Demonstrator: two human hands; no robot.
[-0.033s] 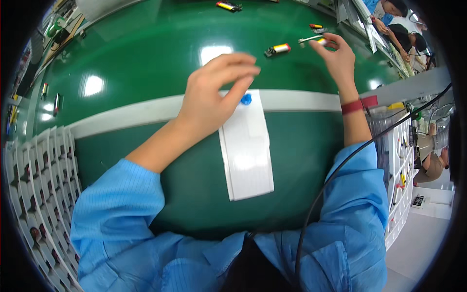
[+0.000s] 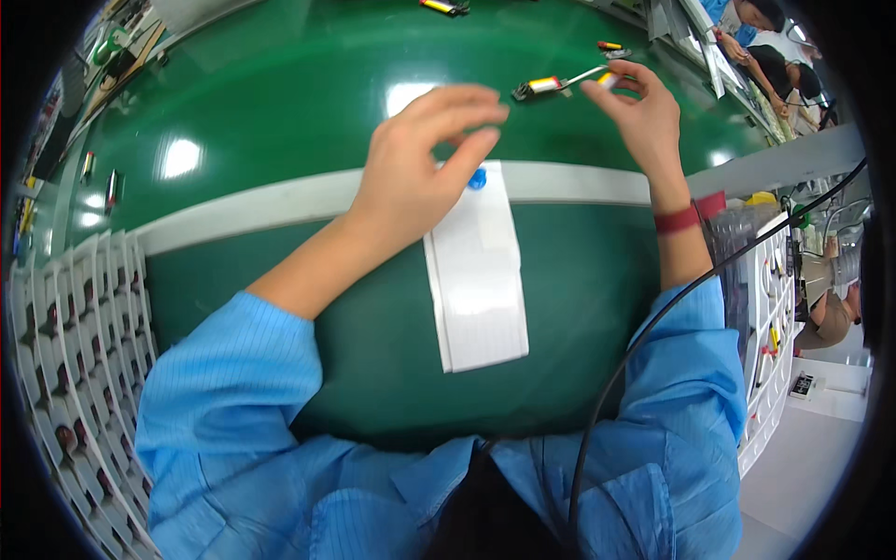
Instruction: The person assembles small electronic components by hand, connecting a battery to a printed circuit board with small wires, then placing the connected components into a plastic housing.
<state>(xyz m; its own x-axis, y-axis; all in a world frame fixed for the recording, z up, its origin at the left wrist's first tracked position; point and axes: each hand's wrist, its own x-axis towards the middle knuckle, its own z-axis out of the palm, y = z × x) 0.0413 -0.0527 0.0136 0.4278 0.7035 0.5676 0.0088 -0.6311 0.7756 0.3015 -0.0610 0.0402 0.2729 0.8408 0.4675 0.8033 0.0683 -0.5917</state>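
Observation:
My right hand [image 2: 644, 105] is at the far right of the green work surface. Its thumb and fingers close on a small white-and-yellow piece [image 2: 608, 81], partly hidden by the fingers, with a thin silvery rod [image 2: 584, 77] running out to the left. The rod's tip is close to a small yellow, white and red cylinder with a black end [image 2: 539, 87] lying on the surface; whether they touch I cannot tell. My left hand [image 2: 425, 149] hovers over the top of a long white pad [image 2: 482, 289], fingers stretched and thumb apart, holding nothing. A small blue knob [image 2: 478, 178] shows beside its thumb.
A pale rail [image 2: 252, 213] crosses the bench under my forearms. Similar cylinders lie at the far edge [image 2: 443, 7] and far right [image 2: 609, 46]. White racks stand at left [image 2: 84, 336] and right [image 2: 761, 383]. A black cable [image 2: 644, 327] hangs past my right arm. Other people work at upper right.
My right hand has shifted slightly left, bringing the rod's tip towards the lying cylinder. My left hand has moved a little to the right.

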